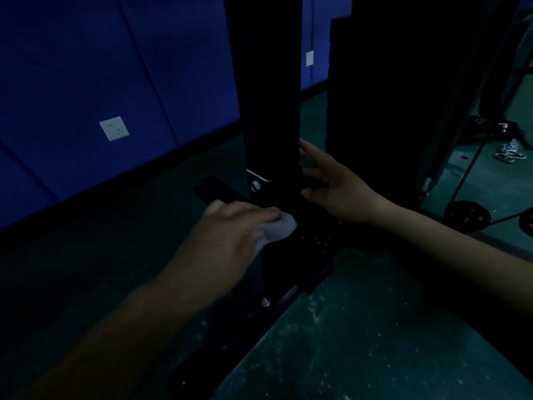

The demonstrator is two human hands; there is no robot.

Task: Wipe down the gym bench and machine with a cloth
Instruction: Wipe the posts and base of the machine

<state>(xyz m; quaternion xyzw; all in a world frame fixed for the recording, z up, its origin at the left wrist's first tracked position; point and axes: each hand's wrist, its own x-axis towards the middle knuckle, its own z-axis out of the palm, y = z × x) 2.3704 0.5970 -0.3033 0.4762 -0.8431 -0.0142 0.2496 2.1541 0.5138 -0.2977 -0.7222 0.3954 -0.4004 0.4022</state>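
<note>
Currently the left hand (230, 226) grips the cloth (277, 228) (bunched, pale) against the machine base (288, 261); at 2 o'clock from it, the right hand (331, 183), fingers spread, braces the upright post (271, 111).

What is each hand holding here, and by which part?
The left hand grips a bunched cloth, one end sticking out. The right hand holds nothing; open by the post.

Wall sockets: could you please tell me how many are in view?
2. One socket is on the blue wall at left; a second socket shows farther back, in the gap beside the black post. Others may be hidden.
</note>
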